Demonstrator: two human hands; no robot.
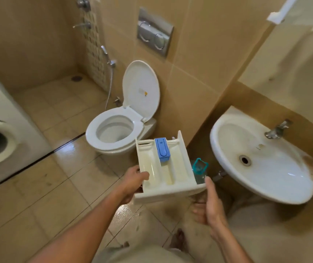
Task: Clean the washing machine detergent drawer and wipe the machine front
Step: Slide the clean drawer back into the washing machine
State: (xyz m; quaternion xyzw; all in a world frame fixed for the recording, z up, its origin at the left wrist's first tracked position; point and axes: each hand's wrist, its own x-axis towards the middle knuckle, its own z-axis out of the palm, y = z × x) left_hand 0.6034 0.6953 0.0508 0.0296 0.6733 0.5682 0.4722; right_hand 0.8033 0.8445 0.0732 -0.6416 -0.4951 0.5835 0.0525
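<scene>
The white detergent drawer (168, 170) is out of the machine and held level in mid-air between the toilet and the sink. A blue insert (162, 149) sits in its middle compartment. My left hand (132, 184) grips the drawer's near left corner, thumb on the rim. My right hand (209, 206) holds the near right corner, thumb up against the side and fingers curled beneath. The washing machine (2, 141) stands at the far left, its round door opening showing.
A white wall sink (284, 179) with a tap (277, 130) hangs to the right. An open toilet (117, 130) stands ahead. A teal-capped clear bottle (200, 168) shows just past the drawer. The tiled floor (38, 196) looks wet near my bare foot (179, 239).
</scene>
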